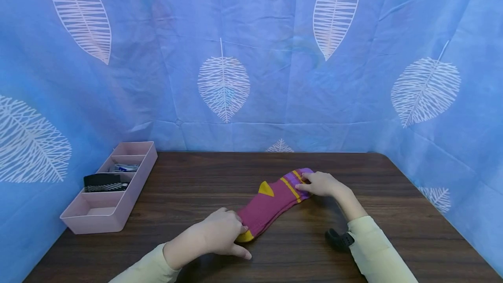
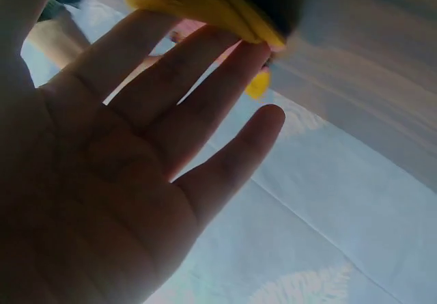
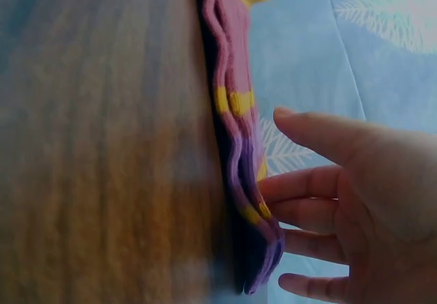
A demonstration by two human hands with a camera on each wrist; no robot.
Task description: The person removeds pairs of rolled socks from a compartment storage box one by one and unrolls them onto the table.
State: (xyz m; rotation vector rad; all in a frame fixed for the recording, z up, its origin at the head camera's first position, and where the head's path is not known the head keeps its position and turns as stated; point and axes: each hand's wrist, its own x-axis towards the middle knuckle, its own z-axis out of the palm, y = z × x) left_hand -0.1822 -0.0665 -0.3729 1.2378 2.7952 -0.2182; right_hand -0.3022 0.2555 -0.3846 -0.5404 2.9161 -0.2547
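A pair of maroon socks (image 1: 271,206), one laid over the other, lies slantwise on the dark wooden table. The heel and toe are yellow, and the purple cuff has yellow stripes. At the toe end, my left hand (image 1: 222,232) touches the yellow tip (image 2: 198,7) with extended fingers, the thumb spread apart. My right hand (image 1: 323,184) rests its relaxed fingers on the cuff at the far end. Both layers of the cuff (image 3: 249,160) show edge-on in the right wrist view, with the fingertips against the upper one.
A pink divided organizer (image 1: 137,193) stands at the table's left. One compartment holds a dark item with a black-and-white pattern (image 1: 104,182), another a small clear packet (image 1: 125,168). A black band (image 1: 339,240) is on my right wrist. Blue leaf-print cloth (image 1: 267,91) hangs behind the table.
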